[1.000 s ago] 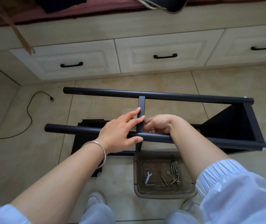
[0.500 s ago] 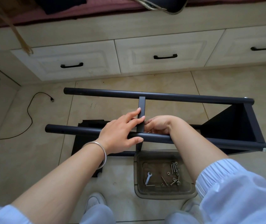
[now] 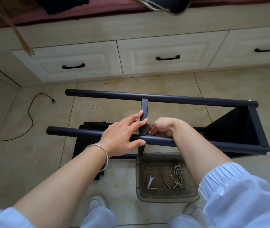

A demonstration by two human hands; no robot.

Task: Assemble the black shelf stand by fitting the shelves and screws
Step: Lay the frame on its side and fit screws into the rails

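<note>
1. On the beige tiled floor (image 3: 221, 83), below the cream drawer fronts, I see the black metal shelf stand (image 3: 172, 98) lying on its side, two long round tubes parallel and one shelf fitted at the right end.
2. A loose flat black shelf panel (image 3: 85, 145) lies on the tiles under the near tube.
3. My left hand (image 3: 122, 137) rests on the near tube, thumb under it, straight fingers touching the narrow black upright crossbar (image 3: 144, 112).
4. My right hand (image 3: 162, 127) is curled just right of that crossbar; I cannot tell what it pinches.
5. A smoky translucent plastic tray (image 3: 165, 199) beside my feet holds silver screws (image 3: 177, 170) and a small silver wrench (image 3: 150, 181).
</note>
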